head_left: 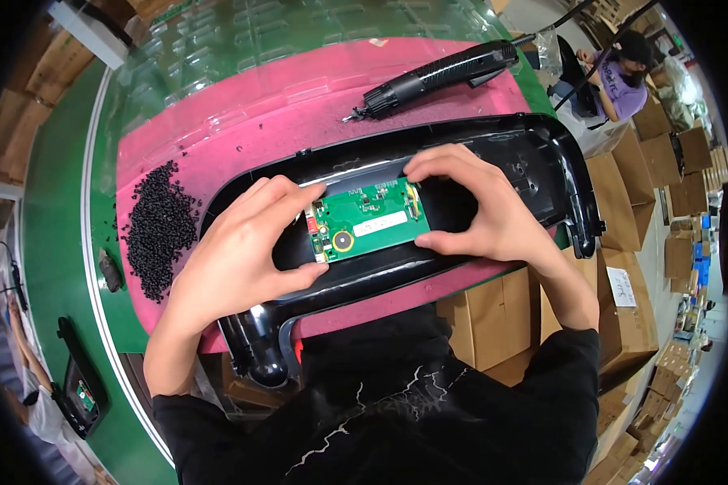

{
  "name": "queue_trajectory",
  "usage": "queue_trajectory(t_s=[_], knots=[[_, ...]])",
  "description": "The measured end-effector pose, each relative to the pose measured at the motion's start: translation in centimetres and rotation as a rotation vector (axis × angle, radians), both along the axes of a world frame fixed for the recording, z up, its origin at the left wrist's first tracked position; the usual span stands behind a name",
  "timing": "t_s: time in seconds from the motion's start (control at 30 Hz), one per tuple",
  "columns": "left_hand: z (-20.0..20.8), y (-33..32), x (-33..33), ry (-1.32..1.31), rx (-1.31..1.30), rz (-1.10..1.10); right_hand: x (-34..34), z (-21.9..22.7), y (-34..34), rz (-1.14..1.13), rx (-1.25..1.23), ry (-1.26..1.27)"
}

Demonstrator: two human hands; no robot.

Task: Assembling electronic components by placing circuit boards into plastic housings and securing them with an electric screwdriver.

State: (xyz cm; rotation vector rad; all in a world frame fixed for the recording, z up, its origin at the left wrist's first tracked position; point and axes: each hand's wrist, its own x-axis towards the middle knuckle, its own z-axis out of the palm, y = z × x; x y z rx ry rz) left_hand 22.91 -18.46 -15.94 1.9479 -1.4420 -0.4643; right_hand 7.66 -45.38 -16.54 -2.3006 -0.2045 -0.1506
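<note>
**Green board, black shell**

Green rectangular circuit board (pixel 367 220) pinched at both short ends above the recess of the glossy black moulded plastic housing (pixel 542 153). Left hand (pixel 239 255) at the board's left end, thumb low, fingers on top; grip closed on the board. Right hand (pixel 481 210) at the board's right end, forefinger and thumb clamped on that edge. Board centred over the housing, slightly tilted, seemingly not yet seated flat.

Best handled by the edges only, away from the round gold contact. Level first, then even pressure from both ends, no flexing.

Behind the housing: black electric screwdriver (pixel 437 74) on the pink mat (pixel 243 121). Left of the housing: heap of small black screws (pixel 155 226).
</note>
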Motion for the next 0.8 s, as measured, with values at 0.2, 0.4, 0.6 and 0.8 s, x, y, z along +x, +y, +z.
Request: queue_trajectory(t_s=[0.2,0.4,0.6,0.8], knots=[[-0.1,-0.7,-0.5,-0.129,0.07,0.029,0.3,-0.7,0.4,-0.046,0.0,-0.024],[0.1,-1.0,-0.5,-0.147,0.129,0.033,0.3,-0.5,0.6,-0.063,-0.04,0.022],[0.3,-1.3,-0.5,-0.136,0.149,0.037,0.3,-0.5,0.5,-0.067,-0.055,0.017],[0.3,-1.0,0.2,-0.163,0.126,0.012,0.8,-0.1,0.5,-0.063,-0.083,0.011]])
